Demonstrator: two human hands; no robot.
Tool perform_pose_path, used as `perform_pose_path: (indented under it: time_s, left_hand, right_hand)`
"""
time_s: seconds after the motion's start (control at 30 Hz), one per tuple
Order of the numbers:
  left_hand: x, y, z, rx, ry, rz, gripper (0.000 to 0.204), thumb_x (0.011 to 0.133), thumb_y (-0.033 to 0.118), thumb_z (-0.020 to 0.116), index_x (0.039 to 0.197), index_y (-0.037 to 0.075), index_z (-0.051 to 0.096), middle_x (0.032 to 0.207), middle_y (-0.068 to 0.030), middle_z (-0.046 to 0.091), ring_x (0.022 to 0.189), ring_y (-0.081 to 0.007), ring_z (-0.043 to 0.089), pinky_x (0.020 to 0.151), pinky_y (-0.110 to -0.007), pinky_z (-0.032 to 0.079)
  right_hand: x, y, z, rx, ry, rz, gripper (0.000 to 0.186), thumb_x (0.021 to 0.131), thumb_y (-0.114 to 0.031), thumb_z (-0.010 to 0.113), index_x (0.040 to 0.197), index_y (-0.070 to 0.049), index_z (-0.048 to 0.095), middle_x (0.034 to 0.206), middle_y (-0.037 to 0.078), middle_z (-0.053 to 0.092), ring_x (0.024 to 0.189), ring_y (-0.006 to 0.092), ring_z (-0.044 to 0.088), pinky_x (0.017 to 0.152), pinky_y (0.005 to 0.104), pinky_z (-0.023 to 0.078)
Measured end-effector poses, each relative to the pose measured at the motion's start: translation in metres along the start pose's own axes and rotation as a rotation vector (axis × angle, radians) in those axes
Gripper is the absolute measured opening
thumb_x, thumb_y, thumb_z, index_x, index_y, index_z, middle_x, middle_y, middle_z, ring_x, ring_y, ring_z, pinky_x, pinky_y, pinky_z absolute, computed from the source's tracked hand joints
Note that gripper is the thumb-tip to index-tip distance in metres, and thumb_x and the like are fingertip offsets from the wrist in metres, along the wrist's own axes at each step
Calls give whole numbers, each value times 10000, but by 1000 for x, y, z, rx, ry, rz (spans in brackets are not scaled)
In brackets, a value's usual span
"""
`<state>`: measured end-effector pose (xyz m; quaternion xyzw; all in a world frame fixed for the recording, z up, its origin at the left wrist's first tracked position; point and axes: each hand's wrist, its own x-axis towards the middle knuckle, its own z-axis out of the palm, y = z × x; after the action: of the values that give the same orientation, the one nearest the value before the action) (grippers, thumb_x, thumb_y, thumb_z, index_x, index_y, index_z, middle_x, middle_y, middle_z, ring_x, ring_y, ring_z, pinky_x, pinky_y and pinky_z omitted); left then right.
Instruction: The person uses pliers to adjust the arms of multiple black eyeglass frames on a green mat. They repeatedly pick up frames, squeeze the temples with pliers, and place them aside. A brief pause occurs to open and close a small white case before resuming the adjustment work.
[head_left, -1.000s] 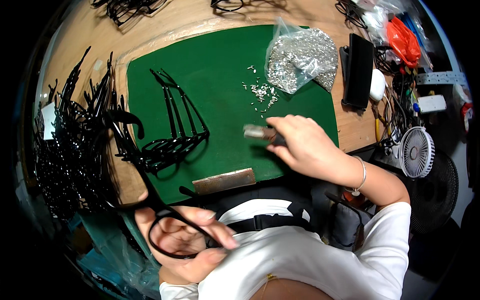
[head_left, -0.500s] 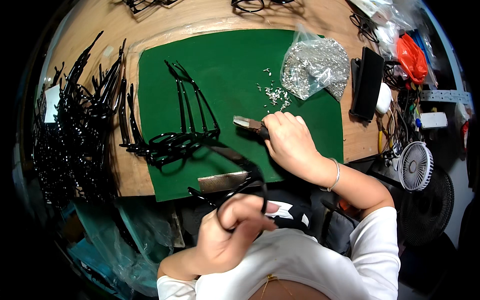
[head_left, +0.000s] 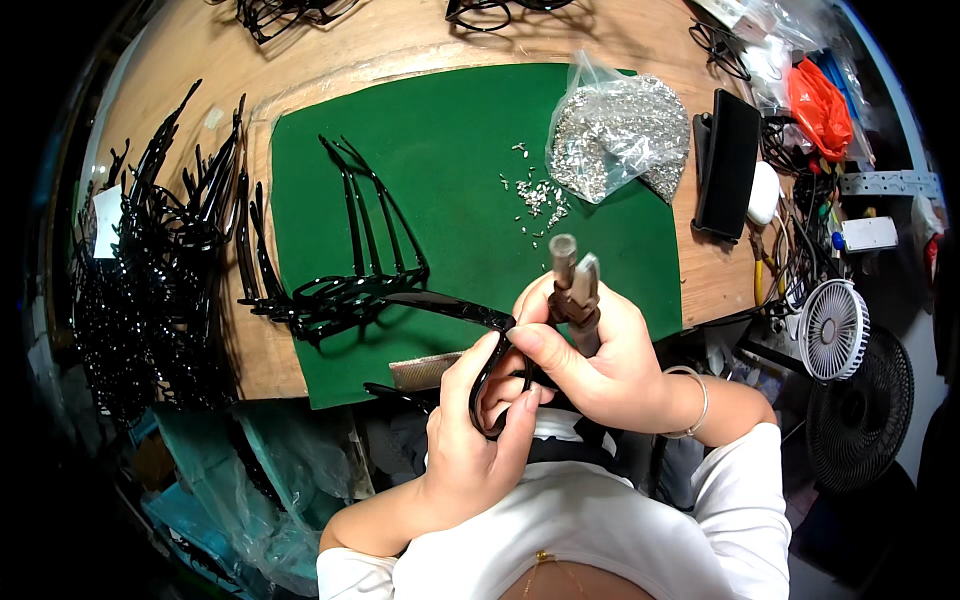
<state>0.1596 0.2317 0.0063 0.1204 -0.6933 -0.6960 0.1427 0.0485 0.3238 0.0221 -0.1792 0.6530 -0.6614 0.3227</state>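
Observation:
In my left hand [head_left: 468, 435] is a black eyeglass frame [head_left: 455, 305], its rim gripped by the fingers and one temple reaching left over the mat. My right hand [head_left: 622, 375] is closed round a pair of pliers [head_left: 575, 295] whose jaws point up and away. The thumb and fingertips of that hand also touch the frame at its upper corner, by the hinge. Several more black eyeglass frames [head_left: 335, 308] lie stacked on the green mat [head_left: 460, 140], their temples pointing away. Small silvery metal pieces [head_left: 542, 198] lie scattered on the mat beyond my right hand.
A clear bag of silvery pieces [head_left: 600, 150] rests at the mat's far right. A big heap of black frames [head_left: 150, 310] fills the table's left side. On the right are a black stand [head_left: 727, 165], tangled cables and a small white fan [head_left: 833, 330].
My right hand, with the pliers, has moved nearer to me and right, up to the frame; the pliers have turned upward. My left hand has brought the frame to meet it.

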Motion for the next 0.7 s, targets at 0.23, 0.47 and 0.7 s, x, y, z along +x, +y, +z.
perform_pose_path:
  time_s: [0.23, 0.47, 0.7]
  left_hand:
    - [4, 16, -23, -251, -236, -322, 544, 823, -135, 476, 1300, -1, 253, 1118, -207, 507, 868, -179, 612, 765, -284, 524]
    - [9, 39, -39, -668, -360, -427, 586, 846, -116, 472, 1346, 45, 212, 1172, -208, 504, 885, -185, 615, 752, -282, 506]
    - [3, 40, -52, -630, -356, -523, 520, 849, -101, 486, 1313, -11, 271, 1155, -204, 531, 840, -194, 633, 723, -276, 502]
  right_hand:
    - [13, -16, -16, 401, -246, 477, 218, 856, -224, 636, 862, -40, 520, 703, -4, 538, 640, 51, 488, 586, 194, 400]
    - [5, -31, -17, 442, -313, 463, 219, 865, -223, 624, 872, -40, 504, 736, -2, 527, 629, 50, 479, 581, 196, 399]
    - [-6, -49, -43, -299, -621, 396, 292, 879, -292, 575, 945, -10, 542, 771, 76, 576, 713, 141, 548, 650, 286, 446]
